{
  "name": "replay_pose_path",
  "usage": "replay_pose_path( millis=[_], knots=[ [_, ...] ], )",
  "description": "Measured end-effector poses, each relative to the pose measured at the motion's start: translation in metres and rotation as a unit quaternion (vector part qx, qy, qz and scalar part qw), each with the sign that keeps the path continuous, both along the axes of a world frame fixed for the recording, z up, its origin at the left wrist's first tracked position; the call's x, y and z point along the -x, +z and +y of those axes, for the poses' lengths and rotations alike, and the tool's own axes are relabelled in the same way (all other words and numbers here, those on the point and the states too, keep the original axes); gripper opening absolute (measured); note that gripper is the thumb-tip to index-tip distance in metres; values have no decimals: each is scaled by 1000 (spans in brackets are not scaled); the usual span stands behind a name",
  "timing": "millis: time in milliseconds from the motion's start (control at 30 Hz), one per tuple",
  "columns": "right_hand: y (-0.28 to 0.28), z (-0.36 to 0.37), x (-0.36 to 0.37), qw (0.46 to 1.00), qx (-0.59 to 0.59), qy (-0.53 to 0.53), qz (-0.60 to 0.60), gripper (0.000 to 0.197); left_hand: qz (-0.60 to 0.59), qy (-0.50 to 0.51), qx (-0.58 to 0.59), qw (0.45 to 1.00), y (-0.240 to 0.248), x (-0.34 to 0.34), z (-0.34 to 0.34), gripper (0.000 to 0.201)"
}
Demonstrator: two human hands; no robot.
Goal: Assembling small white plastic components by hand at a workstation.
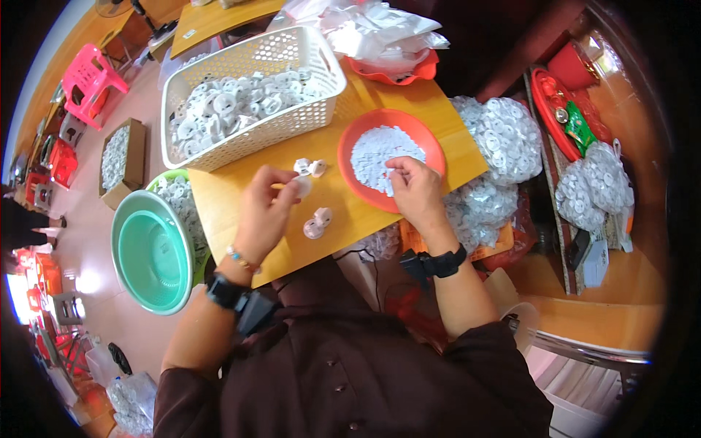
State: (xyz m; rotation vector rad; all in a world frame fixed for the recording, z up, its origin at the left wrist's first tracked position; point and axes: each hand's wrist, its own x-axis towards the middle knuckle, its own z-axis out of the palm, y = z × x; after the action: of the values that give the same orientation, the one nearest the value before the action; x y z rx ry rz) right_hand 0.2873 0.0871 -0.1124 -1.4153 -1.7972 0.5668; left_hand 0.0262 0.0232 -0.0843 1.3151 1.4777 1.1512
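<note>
1. Fingers [282, 177] of the left hand [264, 208] are pinched on a round white plastic piece [303, 187], held just above the counter [456, 139]; gripping with the tips likely leaves most of its face free.
2. Over the orange-red bowl [437, 157], the right hand [419, 193] reaches down with thumb and forefinger close together at the small white pieces [380, 150]. Whether they are fully closed, or have a piece between them, I cannot tell.
3. That bowl's low, wide shape seems suited to picking small pieces from above, and it stands on the right hand's side.
4. Between the hands lie two small groups of white rounded plastic parts, one farther off [310, 168] and one nearer the person [318, 223], presumably set there for short reaches.
5. Beyond the left hand, a white perforated basket [255, 137] holds a heap of white plastic parts [226, 102]; its high walls probably keep the heap from spilling.
6. Off the counter's left edge sits a green basin [152, 252], beside a light-green tub of white parts [175, 191]. Bulging clear bags of white round parts [504, 139] crowd the right side, apparently bagged to keep them contained.
</note>
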Motion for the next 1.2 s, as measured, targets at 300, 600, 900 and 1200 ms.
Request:
replay_pose_path(
  millis=[300,600,900,1200],
  knots=[
    [26,-25,5,964,132,41,229,11,-399,-86,150,901,37,-14,-43,10],
    [103,-80,36,971,-37,226,67,4,-387,-142,144,899,39,-20,-66,42],
    [110,-91,38,972,-56,225,-29,7,-397,-157,148,892,46,-19,-72,37],
    [108,-95,41,973,-78,210,-57,5,-375,-143,126,907,42,-21,-74,39]
  ],
)
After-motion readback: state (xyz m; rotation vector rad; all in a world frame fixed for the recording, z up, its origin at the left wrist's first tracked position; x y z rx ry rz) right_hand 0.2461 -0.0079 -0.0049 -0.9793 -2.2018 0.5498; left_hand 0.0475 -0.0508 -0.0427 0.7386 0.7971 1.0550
